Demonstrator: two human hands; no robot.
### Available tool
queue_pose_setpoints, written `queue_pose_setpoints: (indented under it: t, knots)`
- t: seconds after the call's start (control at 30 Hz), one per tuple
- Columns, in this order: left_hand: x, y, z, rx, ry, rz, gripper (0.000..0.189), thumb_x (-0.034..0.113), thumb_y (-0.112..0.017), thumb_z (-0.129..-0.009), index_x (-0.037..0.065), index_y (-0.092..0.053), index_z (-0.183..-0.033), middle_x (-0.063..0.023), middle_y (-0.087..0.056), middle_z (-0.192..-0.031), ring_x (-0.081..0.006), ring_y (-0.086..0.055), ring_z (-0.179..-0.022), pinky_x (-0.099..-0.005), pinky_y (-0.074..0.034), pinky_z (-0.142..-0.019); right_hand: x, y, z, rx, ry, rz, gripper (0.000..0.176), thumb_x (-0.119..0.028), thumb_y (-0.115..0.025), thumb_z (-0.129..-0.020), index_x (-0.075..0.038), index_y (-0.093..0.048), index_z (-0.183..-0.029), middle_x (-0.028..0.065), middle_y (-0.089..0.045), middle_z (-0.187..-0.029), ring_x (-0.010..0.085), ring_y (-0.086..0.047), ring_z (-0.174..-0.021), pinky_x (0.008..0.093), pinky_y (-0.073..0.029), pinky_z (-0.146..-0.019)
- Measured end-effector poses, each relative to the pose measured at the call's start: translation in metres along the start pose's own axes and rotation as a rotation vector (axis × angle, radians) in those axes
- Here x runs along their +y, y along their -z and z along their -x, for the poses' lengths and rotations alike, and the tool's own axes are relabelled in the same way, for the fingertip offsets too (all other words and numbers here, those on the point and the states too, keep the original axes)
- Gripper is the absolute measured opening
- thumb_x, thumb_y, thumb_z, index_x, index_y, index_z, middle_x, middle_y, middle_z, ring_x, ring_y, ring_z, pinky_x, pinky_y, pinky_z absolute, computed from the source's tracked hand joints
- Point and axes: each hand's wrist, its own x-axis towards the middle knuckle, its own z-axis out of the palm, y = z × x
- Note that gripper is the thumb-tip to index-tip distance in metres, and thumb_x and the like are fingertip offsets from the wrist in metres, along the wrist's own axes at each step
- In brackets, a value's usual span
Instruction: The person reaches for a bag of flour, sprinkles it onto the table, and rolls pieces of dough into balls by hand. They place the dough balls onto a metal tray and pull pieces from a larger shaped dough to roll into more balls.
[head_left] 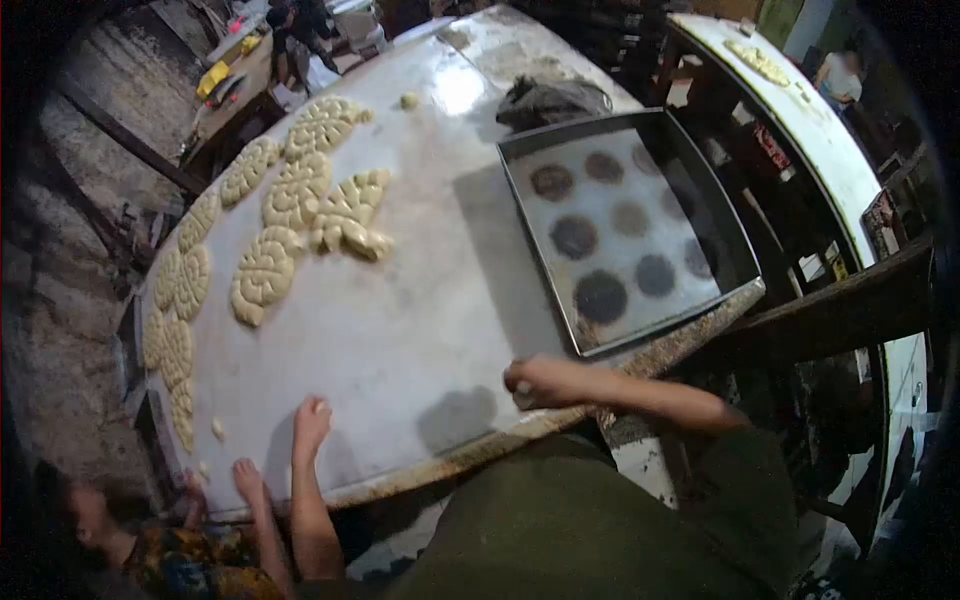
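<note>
My left hand (312, 426) is closed just above the near part of the pale work table (400, 330). A light spot shows at its fingertips, but I cannot make out what it holds. Over the table's front edge, my right hand (545, 383) is closed, with a small pale piece of dough (523, 396) showing below its fingers. Shaped, scored dough pieces (264, 272) lie in clusters on the left half of the table. One winged dough piece (350, 215) rests at their right side.
A large metal tray (630, 218) with dark round marks stands on the right of the table, a dark cloth (553, 102) behind it. At lower left, another person's hand (247, 480) is at the table by small dough bits (218, 430). A second table (790, 100) stands at right.
</note>
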Motion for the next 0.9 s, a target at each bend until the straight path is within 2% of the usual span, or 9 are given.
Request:
queue_pose_setpoints:
  t: [0.07,0.13,0.27,0.3,0.37,0.57,0.67,0.77,0.9]
  knots:
    - [0.093,-0.025,0.027,-0.147,-0.124,0.326,0.025,0.008,-0.055,-0.085,0.0,-0.055,-0.109,-0.005,-0.058,-0.094,-0.0113,-0.055,-0.083,-0.0258,-0.047,-0.071,0.017,0.038,0.054,0.336,0.105,-0.092,0.025,-0.017,-0.069,-0.075,-0.003,-0.059,-0.093,0.0172,-0.06,-0.093,0.0325,-0.058,-0.085,0.041,-0.047,-0.076]
    - [0.188,-0.064,0.052,-0.364,-0.335,0.401,0.031,0.005,-0.059,-0.084,-0.001,-0.053,-0.114,-0.0064,-0.059,-0.096,-0.0137,-0.055,-0.09,-0.0267,-0.046,-0.079,0.035,0.072,0.092,0.606,-0.03,0.04,0.024,-0.017,-0.067,-0.076,-0.005,-0.056,-0.094,0.0164,-0.056,-0.092,0.0347,-0.055,-0.089,0.0404,-0.046,-0.077]
    - [0.329,-0.164,0.07,-0.495,-0.968,0.049,0.032,0.012,-0.065,-0.08,0.006,-0.056,-0.11,-0.0092,-0.052,-0.099,-0.0222,-0.053,-0.1,-0.0353,-0.044,-0.088,0.135,0.071,0.085,0.4,-0.192,0.267,0.031,-0.025,-0.066,-0.077,-0.002,-0.055,-0.094,0.0161,-0.057,-0.099,0.036,-0.054,-0.092,0.043,-0.045,-0.079]
    - [0.347,-0.194,0.063,-0.509,-1.044,-0.091,0.034,0.021,-0.067,-0.077,0.007,-0.057,-0.106,-0.0125,-0.054,-0.1,-0.0276,-0.053,-0.1,-0.0414,-0.042,-0.087,0.148,0.066,0.083,0.236,-0.25,0.305,0.032,-0.027,-0.066,-0.077,-0.002,-0.054,-0.094,0.0158,-0.058,-0.102,0.036,-0.054,-0.094,0.0433,-0.045,-0.079]
    - [0.376,-0.242,0.065,-0.507,-0.933,-0.54,0.036,0.027,-0.068,-0.075,0.007,-0.058,-0.103,-0.0142,-0.056,-0.102,-0.0298,-0.053,-0.102,-0.0441,-0.041,-0.085,0.157,0.07,0.094,0.331,-0.119,0.213,0.029,-0.022,-0.067,-0.076,-0.003,-0.058,-0.097,0.0184,-0.06,-0.098,0.036,-0.054,-0.098,0.0409,-0.045,-0.08]
    - [0.346,-0.317,0.051,-0.42,-0.825,-0.731,0.043,0.03,-0.068,-0.075,0.008,-0.055,-0.11,-0.015,-0.055,-0.109,-0.0358,-0.051,-0.106,-0.0474,-0.038,-0.091,0.07,0.054,0.166,1.064,-0.347,0.04,0.027,-0.012,-0.065,-0.079,-0.003,-0.058,-0.104,0.0147,-0.059,-0.097,0.0294,-0.057,-0.088,0.036,-0.046,-0.076]
    - [0.324,-0.265,0.06,-0.11,-1.125,-0.214,0.047,0.026,-0.065,-0.08,0.006,-0.05,-0.12,-0.0164,-0.053,-0.117,-0.0355,-0.045,-0.115,-0.0459,-0.034,-0.099,0.04,0.009,0.138,1.414,-0.259,-0.258,0.018,-0.002,-0.062,-0.08,0.002,-0.058,-0.097,0.0114,-0.058,-0.083,0.0193,-0.056,-0.078,0.0297,-0.044,-0.071]
    - [0.281,-0.181,0.045,-0.192,-0.977,0.12,0.04,0.021,-0.064,-0.082,0.005,-0.052,-0.117,-0.0145,-0.054,-0.116,-0.0323,-0.046,-0.114,-0.0419,-0.036,-0.098,0.009,-0.049,0.058,1.236,-0.055,-0.486,0.027,0.01,-0.053,-0.078,-0.002,-0.059,-0.101,0.008,-0.06,-0.087,0.0142,-0.058,-0.077,0.0259,-0.049,-0.066]
    - [0.101,-0.128,-0.003,0.293,-0.549,0.041,0.029,0.013,-0.062,-0.082,0.004,-0.057,-0.109,-0.0137,-0.053,-0.115,-0.0298,-0.047,-0.111,-0.0408,-0.036,-0.098,-0.021,-0.08,-0.077,0.878,-0.187,-0.135,0.024,-0.007,-0.058,-0.085,-0.004,-0.056,-0.108,0.0145,-0.056,-0.108,0.0309,-0.049,-0.102,0.0413,-0.041,-0.089]
